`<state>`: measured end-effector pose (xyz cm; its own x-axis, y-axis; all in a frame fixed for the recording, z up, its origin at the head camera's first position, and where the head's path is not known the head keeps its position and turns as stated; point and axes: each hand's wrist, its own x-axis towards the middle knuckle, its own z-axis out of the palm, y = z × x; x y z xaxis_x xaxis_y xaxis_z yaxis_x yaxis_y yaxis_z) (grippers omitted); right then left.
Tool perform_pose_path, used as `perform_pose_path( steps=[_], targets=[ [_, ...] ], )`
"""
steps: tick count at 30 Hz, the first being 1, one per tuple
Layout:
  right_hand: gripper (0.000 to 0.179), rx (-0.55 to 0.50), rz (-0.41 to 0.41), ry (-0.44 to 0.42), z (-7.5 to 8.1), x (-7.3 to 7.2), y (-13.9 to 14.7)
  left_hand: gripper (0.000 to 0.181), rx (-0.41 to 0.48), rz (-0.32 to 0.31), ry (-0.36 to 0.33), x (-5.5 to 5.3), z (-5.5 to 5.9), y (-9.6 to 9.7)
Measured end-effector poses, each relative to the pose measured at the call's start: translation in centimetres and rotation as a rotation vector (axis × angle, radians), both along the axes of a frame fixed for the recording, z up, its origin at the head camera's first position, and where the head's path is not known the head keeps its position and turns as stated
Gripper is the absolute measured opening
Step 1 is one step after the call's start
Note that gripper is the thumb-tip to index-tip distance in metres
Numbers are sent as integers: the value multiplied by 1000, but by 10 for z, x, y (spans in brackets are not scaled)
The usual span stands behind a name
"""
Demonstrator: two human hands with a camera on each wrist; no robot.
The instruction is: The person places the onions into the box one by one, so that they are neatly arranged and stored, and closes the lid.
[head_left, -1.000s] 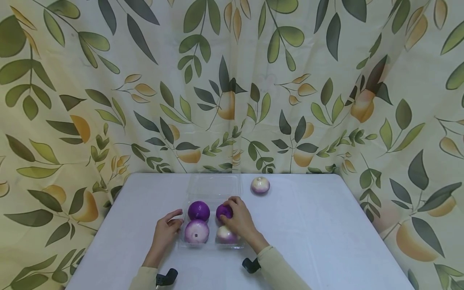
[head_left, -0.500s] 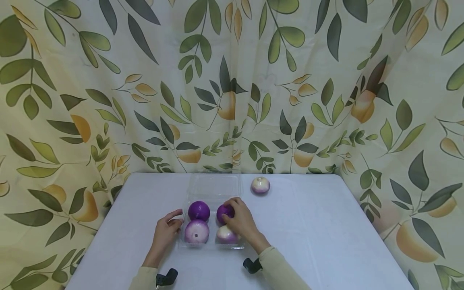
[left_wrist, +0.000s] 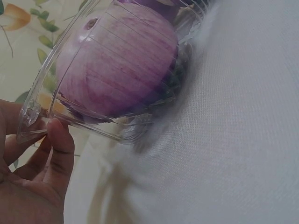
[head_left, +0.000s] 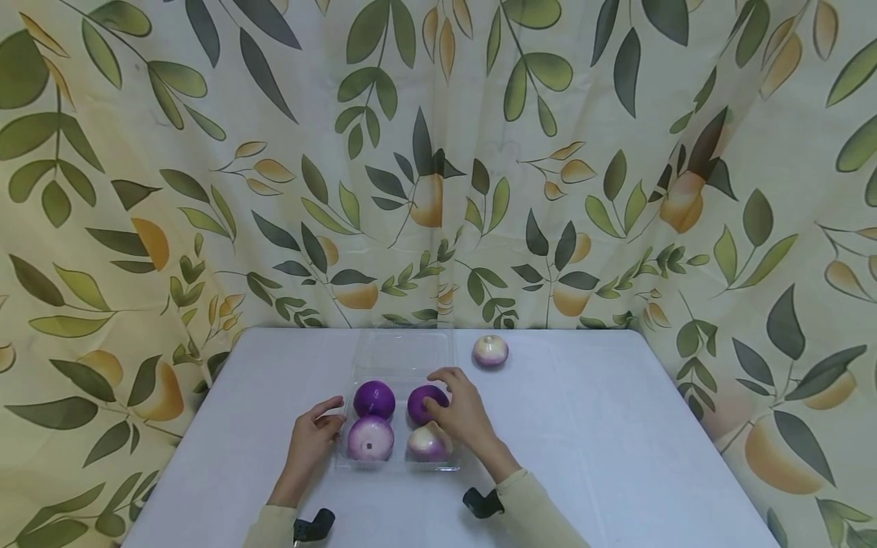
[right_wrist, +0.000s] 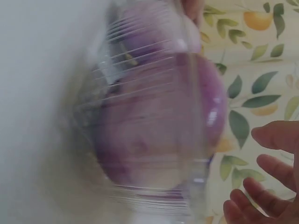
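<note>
A clear plastic clamshell box (head_left: 346, 462) holds several onions in its compartments. On its left side are a deep purple onion (head_left: 374, 399) and a paler onion (head_left: 371, 438) nearer the front. My left hand (head_left: 314, 441) pinches the box's left rim between thumb and fingers, as the left wrist view shows up close. At the back right sits another deep purple onion (head_left: 420, 405), with a white-and-purple onion (head_left: 429, 444) in front of it. My right hand (head_left: 467, 415) is over these two, fingers spread and relaxed; in the right wrist view its fingertips (right_wrist: 262, 136) are apart from the box.
The box's transparent lid (head_left: 404, 352) lies folded back toward the rear table edge. A loose pale onion (head_left: 490, 351) rests on the white table (head_left: 582, 426), right of the lid. A leaf-patterned curtain (head_left: 479, 152) hangs behind and at both sides.
My right hand has loosened from the back-right purple onion and drawn slightly to the right, fingers opening. The left hand stays at the box rim.
</note>
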<state>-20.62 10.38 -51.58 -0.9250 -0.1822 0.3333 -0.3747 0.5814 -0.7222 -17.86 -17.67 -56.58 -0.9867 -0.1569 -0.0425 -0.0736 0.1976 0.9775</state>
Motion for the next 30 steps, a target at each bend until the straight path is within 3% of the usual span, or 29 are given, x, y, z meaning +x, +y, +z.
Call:
perform_pose_path(
  steps=[12,30],
  targets=[
    [34,-66,14,107,21,6,11,42,-5,-5,-9,0,0,-1],
    [33,-102,-40,108,37,-6,34,42,9,-4,-12,-1,-1,-1]
  ],
)
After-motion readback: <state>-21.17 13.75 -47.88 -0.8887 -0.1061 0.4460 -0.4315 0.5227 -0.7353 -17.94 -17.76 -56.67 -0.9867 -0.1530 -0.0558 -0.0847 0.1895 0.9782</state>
